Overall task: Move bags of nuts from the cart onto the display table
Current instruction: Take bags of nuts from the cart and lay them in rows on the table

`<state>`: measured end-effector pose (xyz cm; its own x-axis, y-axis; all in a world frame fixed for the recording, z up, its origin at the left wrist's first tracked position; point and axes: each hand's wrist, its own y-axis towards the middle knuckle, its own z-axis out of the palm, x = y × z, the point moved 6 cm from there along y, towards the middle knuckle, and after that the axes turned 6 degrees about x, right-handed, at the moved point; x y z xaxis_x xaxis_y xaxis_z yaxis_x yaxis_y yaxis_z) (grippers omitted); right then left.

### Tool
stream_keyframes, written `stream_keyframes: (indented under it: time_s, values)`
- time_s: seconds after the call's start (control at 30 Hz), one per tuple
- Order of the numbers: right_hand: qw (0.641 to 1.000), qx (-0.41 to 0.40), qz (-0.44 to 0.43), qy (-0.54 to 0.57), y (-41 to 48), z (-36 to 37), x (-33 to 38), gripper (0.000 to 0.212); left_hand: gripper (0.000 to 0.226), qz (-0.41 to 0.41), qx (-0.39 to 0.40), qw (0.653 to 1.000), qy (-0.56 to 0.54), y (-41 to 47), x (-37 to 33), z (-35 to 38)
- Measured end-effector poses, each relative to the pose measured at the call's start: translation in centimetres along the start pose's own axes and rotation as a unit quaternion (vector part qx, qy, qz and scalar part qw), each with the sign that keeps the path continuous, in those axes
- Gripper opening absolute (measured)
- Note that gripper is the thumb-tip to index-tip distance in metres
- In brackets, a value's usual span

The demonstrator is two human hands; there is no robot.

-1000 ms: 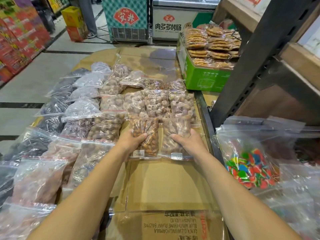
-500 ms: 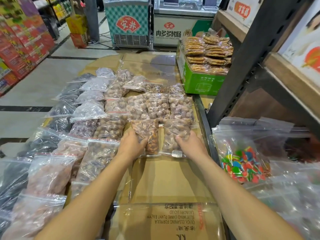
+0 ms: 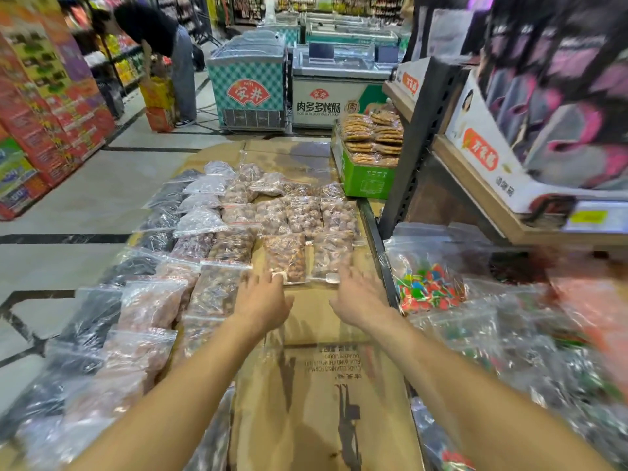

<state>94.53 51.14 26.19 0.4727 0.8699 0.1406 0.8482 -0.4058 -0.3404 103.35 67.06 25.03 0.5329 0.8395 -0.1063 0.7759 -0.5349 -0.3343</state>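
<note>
Two clear bags of nuts lie side by side on the cardboard-covered display table (image 3: 316, 314): an orange-brown one (image 3: 287, 258) and a paler one (image 3: 331, 254). My left hand (image 3: 263, 299) hovers just in front of the orange-brown bag, fingers spread, holding nothing. My right hand (image 3: 356, 294) hovers in front of the paler bag, also open and empty. Rows of other nut and dried-fruit bags (image 3: 238, 212) cover the table beyond and to the left. The cart on the right holds more clear bags, one with coloured candy (image 3: 428, 287).
A green crate of packed biscuits (image 3: 363, 171) stands at the table's far right corner. A dark shelf upright (image 3: 418, 144) and wooden shelves rise on the right. Freezers (image 3: 251, 83) and a bending person (image 3: 163, 45) are across the aisle.
Both hands have let go of the two nut bags and pulled back toward me with fingers spread. The bags stay on the cardboard. The camera has tilted up.
</note>
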Motion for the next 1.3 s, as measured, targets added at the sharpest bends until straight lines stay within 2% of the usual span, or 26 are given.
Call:
stream_keyframes:
  time_s: [0.17, 0.4, 0.6, 0.73, 0.83, 0.93, 1.1, 1.3]
  values:
    - [0.999, -0.001, 0.026, -0.029, -7.1, -0.4, -0.9, 0.064, 0.063, 0.012, -0.024, 0.999, 0.03, -5.7, -1.7, -0.2]
    - [0.997, -0.034, 0.067, -0.016, -17.4, -0.4, -7.3, 0.062, 0.061, 0.057, -0.048, 0.995, 0.071, -13.8, -8.7, 0.0]
    - [0.99, -0.071, 0.117, 0.028, -27.1, 0.0, -17.6, 0.064, 0.059, 0.118, -0.077, 0.985, 0.095, -19.9, -20.7, 1.1]
    - [0.986, -0.082, 0.141, 0.031, -34.2, 0.6, -25.6, 0.072, 0.062, 0.164, -0.071, 0.978, 0.11, -24.1, -30.1, 3.0]
    - [0.977, -0.109, 0.179, 0.02, -38.9, 1.6, -31.6, 0.066, 0.064, 0.196, -0.083, 0.968, 0.131, -26.9, -36.8, 4.7]
    - [0.972, -0.104, 0.209, 0.038, -43.4, 2.6, -36.8, 0.071, 0.066, 0.224, -0.078, 0.963, 0.131, -29.5, -43.0, 6.4]
    - [0.955, -0.112, 0.265, 0.068, -50.2, 3.8, -44.1, 0.061, 0.059, 0.293, -0.068, 0.945, 0.13, -33.4, -52.4, 8.8]
    - [0.931, -0.119, 0.33, 0.096, -56.7, 6.0, -51.0, 0.068, 0.06, 0.369, -0.05, 0.917, 0.144, -36.3, -61.5, 11.5]
